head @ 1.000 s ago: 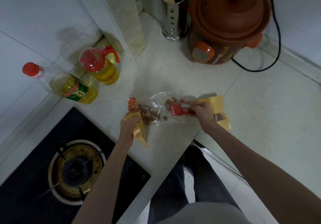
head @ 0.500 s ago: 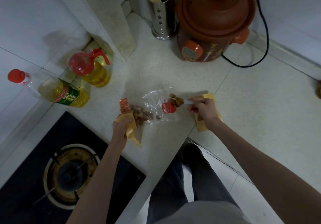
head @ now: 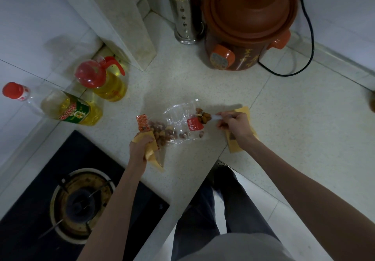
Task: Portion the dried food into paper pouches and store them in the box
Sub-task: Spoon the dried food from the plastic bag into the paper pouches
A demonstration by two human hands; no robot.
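Note:
A clear plastic bag [head: 178,118] of dried nuts lies on the speckled counter [head: 182,82], with orange and red labels. My left hand [head: 141,145] grips a yellow paper pouch [head: 153,153] beside the bag's left end. My right hand [head: 235,126] holds a small white spoon [head: 215,117] heaped with nuts [head: 203,116], just above the bag's right end. More yellow pouches [head: 241,139] lie flat under my right hand and wrist. No box is in view.
Two oil bottles [head: 105,80] [head: 67,110] stand at the left by the wall. A brown clay cooker [head: 247,23] with a black cord and a steel chopstick holder [head: 186,13] stand at the back. A gas hob [head: 79,202] lies at lower left. The counter's front edge runs under my arms.
My right hand has drawn the spoon out of the bag with a heap of nuts on it. The left hand keeps its hold on the pouch. The view shifted slightly.

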